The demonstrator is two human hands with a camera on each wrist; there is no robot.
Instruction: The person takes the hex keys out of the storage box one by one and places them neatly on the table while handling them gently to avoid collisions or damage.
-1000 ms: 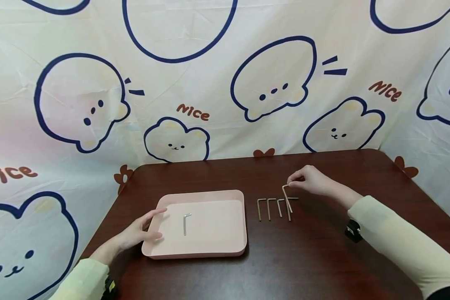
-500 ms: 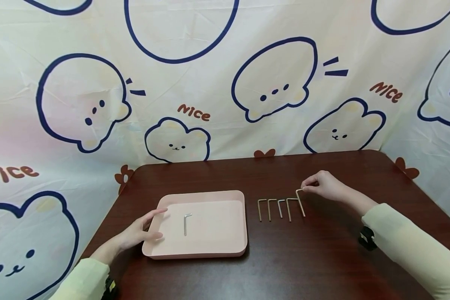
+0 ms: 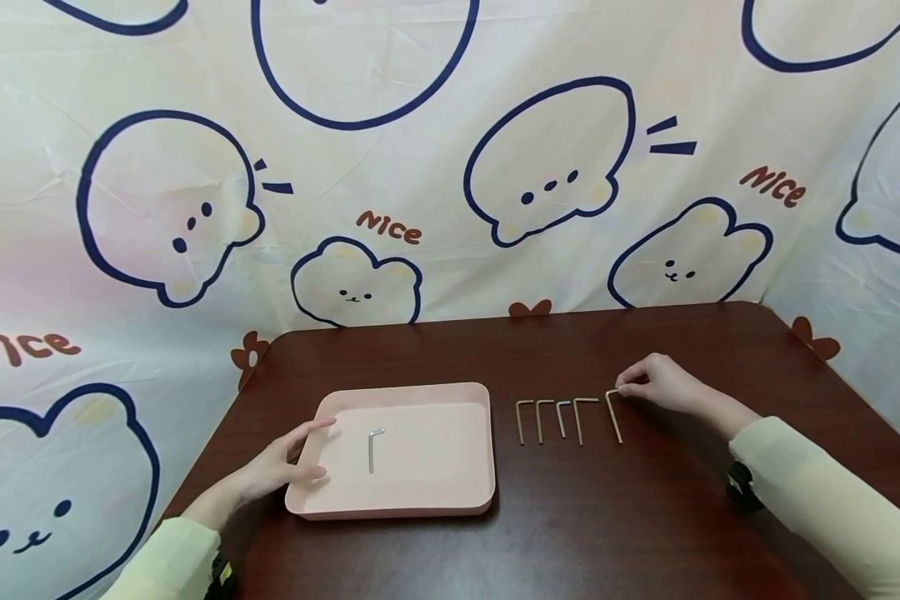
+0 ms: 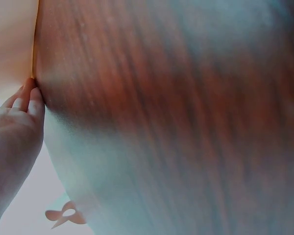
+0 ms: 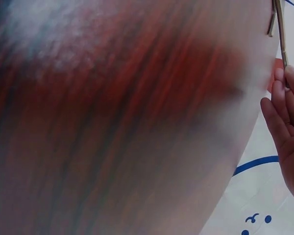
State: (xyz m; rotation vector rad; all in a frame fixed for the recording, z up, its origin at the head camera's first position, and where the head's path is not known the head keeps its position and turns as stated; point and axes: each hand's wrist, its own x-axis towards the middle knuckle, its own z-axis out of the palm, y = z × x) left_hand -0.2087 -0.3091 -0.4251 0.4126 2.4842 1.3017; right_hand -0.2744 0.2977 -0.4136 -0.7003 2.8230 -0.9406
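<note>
My right hand (image 3: 666,385) pinches the short arm of a brass-coloured Allen key (image 3: 614,418), whose long arm points down toward the table. In the right wrist view this hand (image 5: 289,110) shows at the right edge, with the key running up from its fingertips. To the key's left, several more Allen keys (image 3: 578,423) lie in a row, brass-coloured except for a smaller silvery one (image 3: 562,421). My left hand (image 3: 270,468) holds the left rim of a pale pink tray (image 3: 435,467), thumb and a finger over the edge. One silver Allen key (image 3: 371,454) lies inside the tray.
The dark wooden table (image 3: 570,533) extends around the tray and the row of keys. Behind it and at both sides hangs a pale curtain (image 3: 435,192) printed with cartoon bears. Dark devices (image 3: 742,487) are strapped at both wrists.
My right hand has moved right and lower with its Allen key, from over the row's right end to a spot apart from it. The left hand and tray stay put.
</note>
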